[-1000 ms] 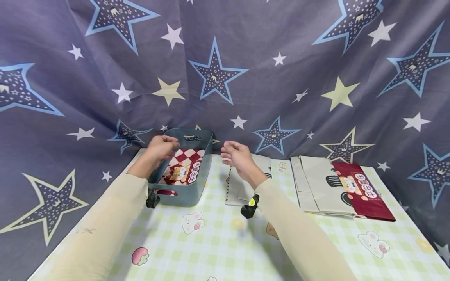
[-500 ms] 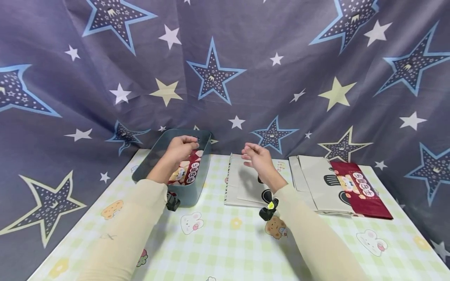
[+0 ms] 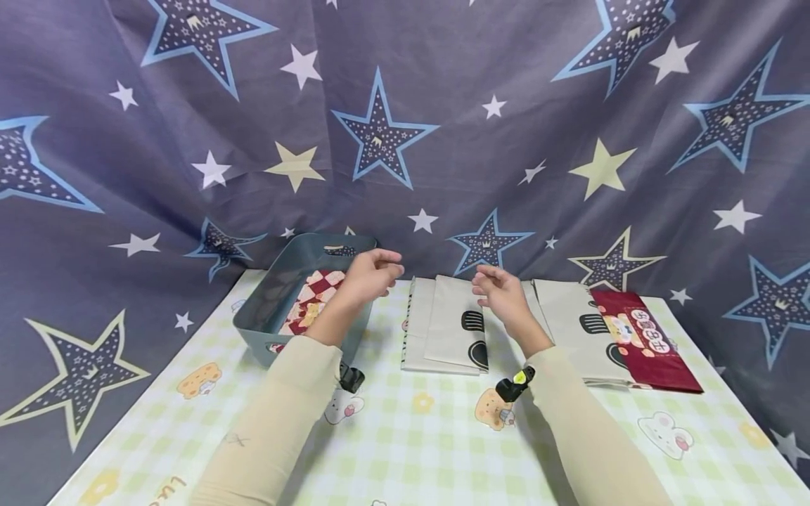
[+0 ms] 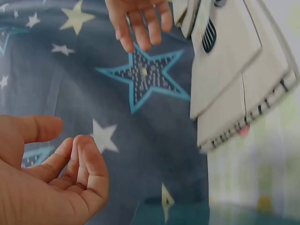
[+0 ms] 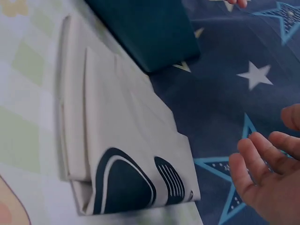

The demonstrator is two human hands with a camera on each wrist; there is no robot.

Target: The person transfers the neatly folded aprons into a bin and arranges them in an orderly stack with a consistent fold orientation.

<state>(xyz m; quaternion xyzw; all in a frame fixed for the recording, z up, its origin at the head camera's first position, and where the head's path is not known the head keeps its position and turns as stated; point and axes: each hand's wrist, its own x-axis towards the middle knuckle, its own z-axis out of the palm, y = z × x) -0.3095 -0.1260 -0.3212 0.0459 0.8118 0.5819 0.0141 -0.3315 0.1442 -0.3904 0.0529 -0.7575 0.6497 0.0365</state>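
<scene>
My left hand (image 3: 375, 275) is in the air by the right rim of a blue-grey plastic basket (image 3: 256, 316), fingers loosely bent and holding nothing. Inside the basket lies a folded red-and-cream checked piece (image 3: 313, 299) with a bear print, partly hidden by my forearm. My right hand (image 3: 504, 295) hovers above the gap between two folded cream pieces, its fingers loosely curved around nothing. The nearer one, the middle folded cream piece (image 5: 126, 126), has dark utensil prints and lies flat beside the basket.
On the right lies another folded cream piece (image 3: 563, 330) with a dark red panel (image 3: 652, 344) bearing a bear and white lettering. A pale green checked tablecloth (image 3: 411, 443) covers the table. Directly behind hangs a grey-blue star curtain (image 3: 443, 161).
Both hands have moved to the right, the left one from over the basket to its right rim. The basket and the folded pieces have stayed in place.
</scene>
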